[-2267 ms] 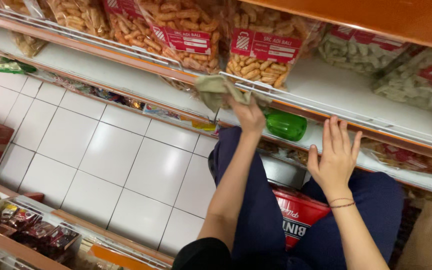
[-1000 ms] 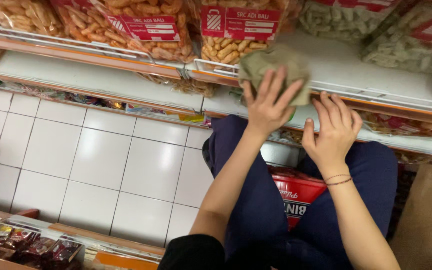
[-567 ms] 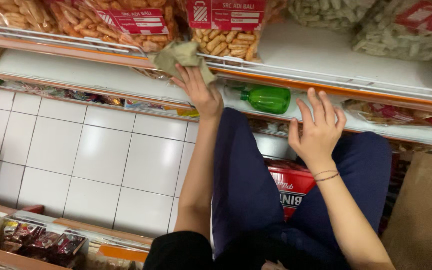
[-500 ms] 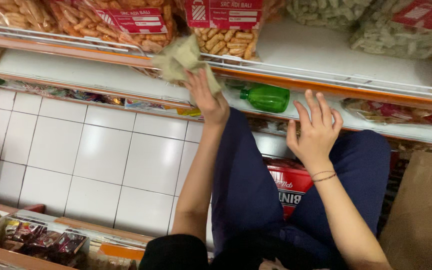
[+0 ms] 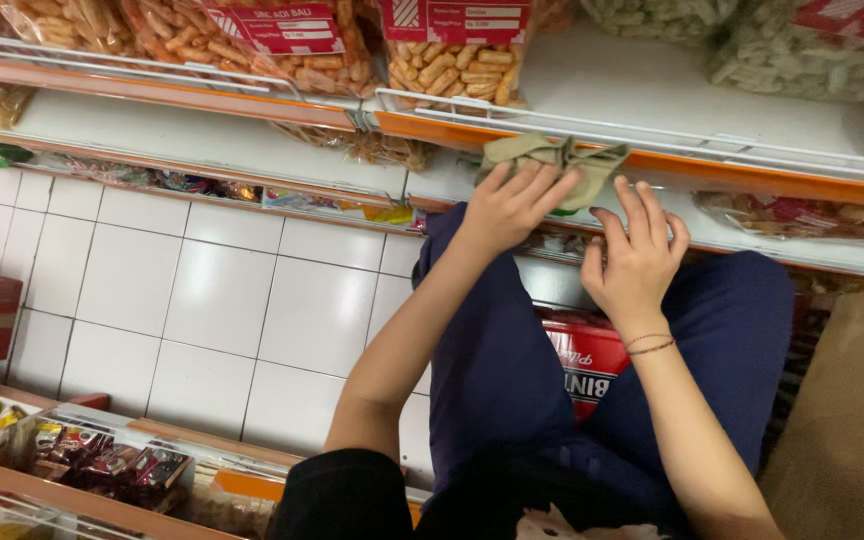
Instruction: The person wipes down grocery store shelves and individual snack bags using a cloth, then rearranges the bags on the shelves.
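Note:
My left hand (image 5: 508, 206) presses an olive-green cloth (image 5: 552, 160) flat against the white shelf board (image 5: 202, 135) just under the orange shelf edge (image 5: 752, 180). The fingers lie spread over the cloth. My right hand (image 5: 634, 260) rests beside it on the same shelf, fingers apart and holding nothing, with thin bracelets on the wrist. Bags of peanuts (image 5: 457, 55) and other snacks (image 5: 252, 40) stand on the shelf above the cloth. The green bottle seen earlier is hidden.
White floor tiles (image 5: 202, 300) fill the left. My dark blue trousers (image 5: 512, 370) and a red box (image 5: 587, 360) lie below the hands. A brown carton (image 5: 842, 410) stands at right. Packaged sweets (image 5: 102, 465) sit on a low shelf at the bottom left.
My left hand has swept the cloth along the shelf edge, left and then back to the right, and it now covers the green bottle's spot. The right hand stayed on the shelf.

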